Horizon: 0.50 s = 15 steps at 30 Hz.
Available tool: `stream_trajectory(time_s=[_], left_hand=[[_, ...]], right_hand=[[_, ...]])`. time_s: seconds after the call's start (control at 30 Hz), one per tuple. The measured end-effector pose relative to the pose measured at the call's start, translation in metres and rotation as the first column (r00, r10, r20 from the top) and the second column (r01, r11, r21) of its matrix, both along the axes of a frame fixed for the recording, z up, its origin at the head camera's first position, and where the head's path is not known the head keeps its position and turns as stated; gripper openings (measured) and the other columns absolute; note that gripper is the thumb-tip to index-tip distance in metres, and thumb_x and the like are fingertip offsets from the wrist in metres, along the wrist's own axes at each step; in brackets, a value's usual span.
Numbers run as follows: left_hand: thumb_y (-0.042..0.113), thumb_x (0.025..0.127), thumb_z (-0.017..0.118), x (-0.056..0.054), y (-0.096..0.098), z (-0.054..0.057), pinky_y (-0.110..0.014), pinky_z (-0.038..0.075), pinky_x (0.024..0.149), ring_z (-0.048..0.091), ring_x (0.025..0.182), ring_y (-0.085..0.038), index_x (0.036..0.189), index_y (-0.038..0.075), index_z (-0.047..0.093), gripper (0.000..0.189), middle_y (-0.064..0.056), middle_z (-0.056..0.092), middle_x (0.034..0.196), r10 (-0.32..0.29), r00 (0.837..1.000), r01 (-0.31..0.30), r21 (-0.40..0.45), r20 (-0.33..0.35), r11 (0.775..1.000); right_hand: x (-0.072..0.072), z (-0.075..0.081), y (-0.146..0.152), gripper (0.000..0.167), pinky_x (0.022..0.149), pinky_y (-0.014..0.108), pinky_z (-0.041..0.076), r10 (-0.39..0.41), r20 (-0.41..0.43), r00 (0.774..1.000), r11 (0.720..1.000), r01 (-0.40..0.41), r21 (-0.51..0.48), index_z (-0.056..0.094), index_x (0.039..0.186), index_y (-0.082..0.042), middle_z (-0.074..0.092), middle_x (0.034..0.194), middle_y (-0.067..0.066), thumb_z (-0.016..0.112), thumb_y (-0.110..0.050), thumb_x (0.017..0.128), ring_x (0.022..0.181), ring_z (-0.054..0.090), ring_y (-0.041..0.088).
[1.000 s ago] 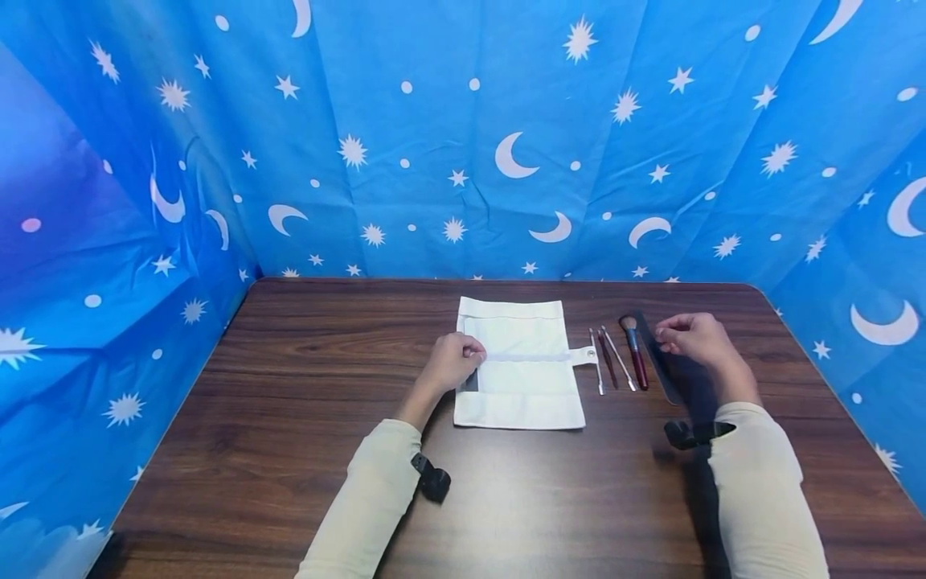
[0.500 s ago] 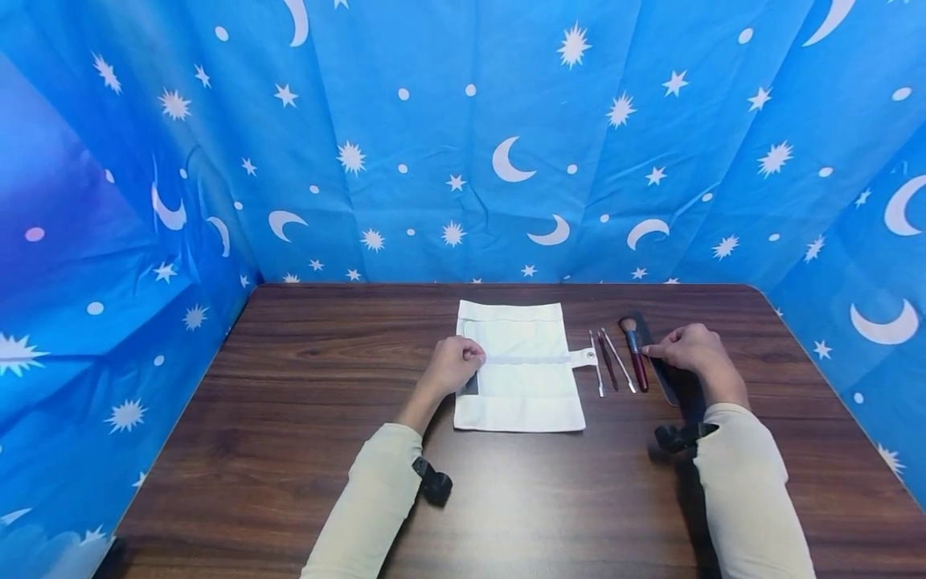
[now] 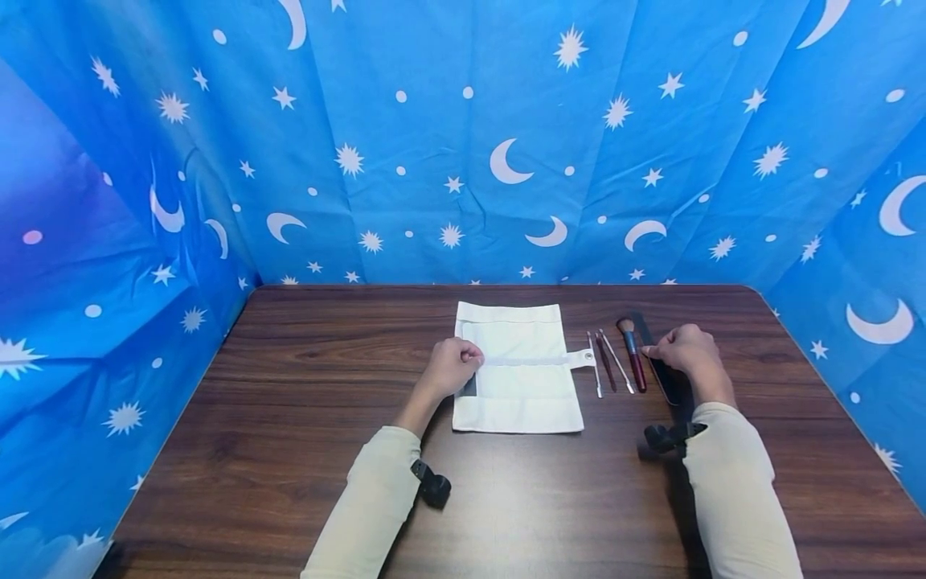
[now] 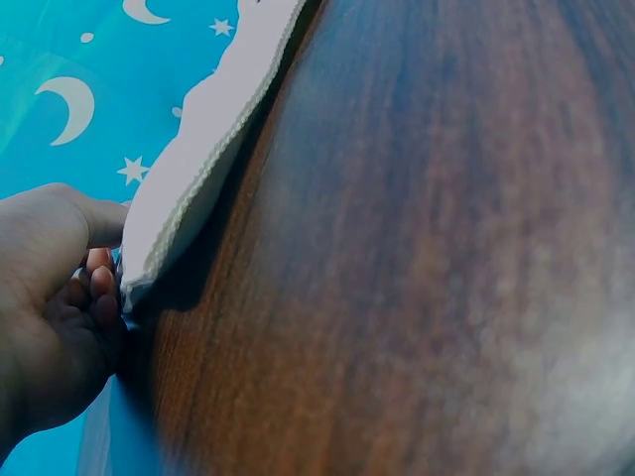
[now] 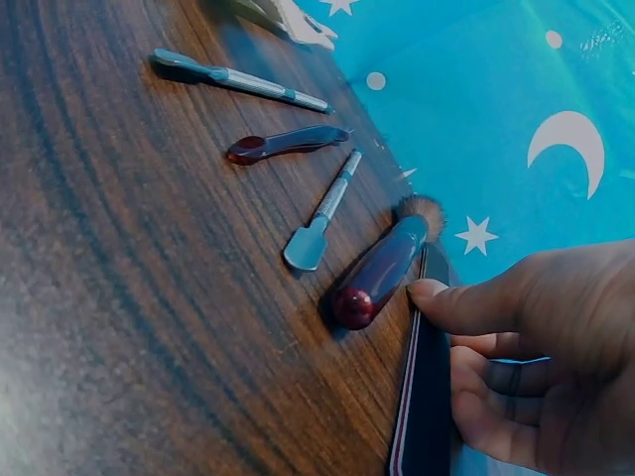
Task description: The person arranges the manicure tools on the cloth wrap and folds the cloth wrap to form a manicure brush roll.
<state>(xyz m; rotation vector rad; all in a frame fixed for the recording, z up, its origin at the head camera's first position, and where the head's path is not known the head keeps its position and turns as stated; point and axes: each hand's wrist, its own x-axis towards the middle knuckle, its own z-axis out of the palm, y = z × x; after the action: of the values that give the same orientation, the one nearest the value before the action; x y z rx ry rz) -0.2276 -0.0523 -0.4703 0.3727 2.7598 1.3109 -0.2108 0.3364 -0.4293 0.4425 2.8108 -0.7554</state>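
Note:
A white cloth tool roll (image 3: 524, 378) lies unfolded on the table, a dark flat strip (image 3: 470, 387) in its left side. My left hand (image 3: 450, 364) pinches the roll's left edge; the left wrist view has the thumb against the cloth (image 4: 198, 149), the fingertips partly hidden. My right hand (image 3: 687, 351) pinches a black nail file (image 5: 427, 387) between thumb and fingers, one edge tilted up from the table in the right wrist view. Immediately left of the file is a makeup brush (image 5: 382, 273) with a dark red handle.
Between roll and brush lie two metal cuticle pushers (image 5: 310, 238) and a slim dark red tool (image 5: 288, 142). The roll's snap tab (image 3: 583, 358) points toward them. A blue curtain (image 3: 434, 145) with moons and stars stands behind the brown table (image 3: 289, 386).
My right hand has come left and down onto the nail file and taken hold of it. My left hand stays at the roll's edge.

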Motion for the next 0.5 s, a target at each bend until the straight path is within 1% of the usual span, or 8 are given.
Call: stream_trajectory(time_s=[0.17, 0.27, 0.5], left_hand=[[0.007, 0.095, 0.067, 0.0003, 0.0002, -0.0008, -0.024, 0.041, 0.071, 0.05, 0.077, -0.012, 0.093, 0.003, 0.077, 0.011, -0.001, 0.055, 0.08, 0.004, 1.0, -0.004, -0.003, -0.004, 1.0], [0.007, 0.095, 0.067, 0.0006, 0.0001, -0.0012, -0.024, 0.041, 0.07, 0.05, 0.076, -0.012, 0.092, 0.004, 0.077, 0.011, -0.001, 0.055, 0.08, 0.004, 1.0, -0.004, -0.001, -0.004, 1.0], [0.007, 0.095, 0.067, 0.0002, -0.0004, -0.002, -0.023, 0.041, 0.069, 0.049, 0.076, -0.012, 0.092, 0.004, 0.077, 0.011, 0.0, 0.054, 0.079, 0.0, 1.0, 0.0, 0.009, -0.01, 1.0]], right_hand=[[0.0007, -0.0011, -0.0006, 0.037, 0.063, 0.033, 0.039, -0.032, -0.016, 0.999, 0.999, 0.032, 0.004, 0.061, 0.074, -0.006, 0.053, 0.07, 0.001, 0.067, -0.034, 0.097, 0.072, 0.051, 0.023], [0.0013, -0.0016, -0.0007, 0.035, 0.065, 0.035, 0.042, -0.054, -0.02, 0.998, 0.999, 0.054, 0.0, 0.063, 0.08, -0.005, 0.056, 0.075, 0.005, 0.068, -0.035, 0.097, 0.077, 0.053, 0.026], [0.0026, -0.0033, -0.0018, 0.034, 0.072, 0.041, 0.049, -0.093, -0.013, 0.996, 0.995, 0.092, -0.033, 0.065, 0.099, 0.003, 0.06, 0.091, 0.016, 0.07, -0.031, 0.096, 0.084, 0.057, 0.032]])
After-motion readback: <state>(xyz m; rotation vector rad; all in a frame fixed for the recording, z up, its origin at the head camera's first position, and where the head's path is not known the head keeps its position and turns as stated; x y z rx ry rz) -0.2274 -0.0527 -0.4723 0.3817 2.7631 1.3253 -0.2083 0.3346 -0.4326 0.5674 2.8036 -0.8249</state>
